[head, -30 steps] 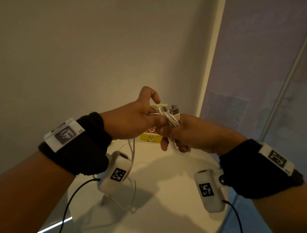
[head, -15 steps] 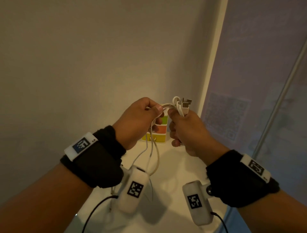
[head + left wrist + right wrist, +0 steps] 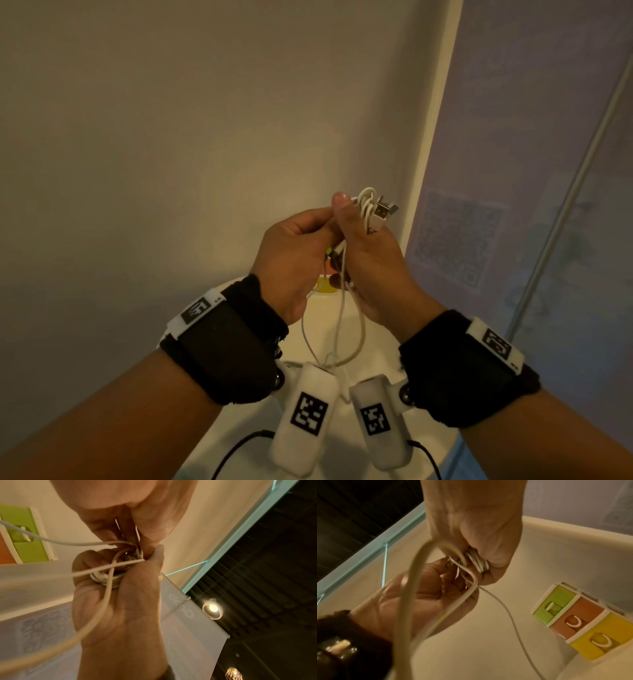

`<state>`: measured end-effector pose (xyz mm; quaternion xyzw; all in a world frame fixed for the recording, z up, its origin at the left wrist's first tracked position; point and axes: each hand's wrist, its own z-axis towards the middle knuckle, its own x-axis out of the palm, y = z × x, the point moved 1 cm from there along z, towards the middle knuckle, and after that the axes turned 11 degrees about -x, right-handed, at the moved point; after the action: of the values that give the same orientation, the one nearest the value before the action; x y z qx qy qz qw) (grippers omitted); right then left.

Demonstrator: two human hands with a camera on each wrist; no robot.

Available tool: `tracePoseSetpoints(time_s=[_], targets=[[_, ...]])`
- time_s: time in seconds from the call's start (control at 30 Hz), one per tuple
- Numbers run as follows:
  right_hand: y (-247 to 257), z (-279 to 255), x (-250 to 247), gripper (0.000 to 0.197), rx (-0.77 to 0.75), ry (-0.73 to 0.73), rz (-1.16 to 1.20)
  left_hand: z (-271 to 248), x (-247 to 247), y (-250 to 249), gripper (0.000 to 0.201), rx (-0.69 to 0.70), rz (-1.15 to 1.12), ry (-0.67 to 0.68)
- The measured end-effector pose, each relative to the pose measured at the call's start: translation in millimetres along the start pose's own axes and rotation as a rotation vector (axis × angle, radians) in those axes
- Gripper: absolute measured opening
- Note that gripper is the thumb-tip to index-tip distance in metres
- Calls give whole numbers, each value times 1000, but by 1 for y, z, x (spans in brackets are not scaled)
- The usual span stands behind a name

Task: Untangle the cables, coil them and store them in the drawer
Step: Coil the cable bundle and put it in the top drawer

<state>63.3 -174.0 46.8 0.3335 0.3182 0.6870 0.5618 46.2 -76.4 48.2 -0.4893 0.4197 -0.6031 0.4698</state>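
right hand (image 3: 373, 260) grips coiled white cable (image 3: 368, 209) | left hand (image 3: 294, 260) pinches its loose strand (image 3: 342, 322)

Dim warm light, ceiling lamp (image 3: 212, 607) glaring, near cable (image 3: 409, 601) blurred, wide-angle edge distortion

Right hand (image 3: 120, 615) grips coiled white cable (image 3: 104, 578) (loose strands trailing left) beside left hand (image 3: 137, 513).

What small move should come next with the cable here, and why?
Probably wrap the hanging slack once more around the coil. The right hand grips a bundle of white loops with the plug sticking out on top, while the left hand pinches the loose cable, which sags in a long loop between the wrists, not yet wound.
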Motion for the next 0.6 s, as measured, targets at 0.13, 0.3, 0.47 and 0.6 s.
tracePoseSetpoints(time_s=[0.13, 0.3, 0.47, 0.6], targets=[[-2, -1, 0, 54, 75, -16, 95, -1, -1, 0, 26, 9, 142, 61], [-4, -3, 3, 57, 72, -53, 216, -5, 1, -3, 34, -71, 219, 205], [-8, 0, 1, 24, 17, -126, 248, -2, -15, -3, 41, -227, -21, 401], [-11, 8, -9, 21, -32, -231, 231, -2, -11, 7, 72, -231, -74, 275]])
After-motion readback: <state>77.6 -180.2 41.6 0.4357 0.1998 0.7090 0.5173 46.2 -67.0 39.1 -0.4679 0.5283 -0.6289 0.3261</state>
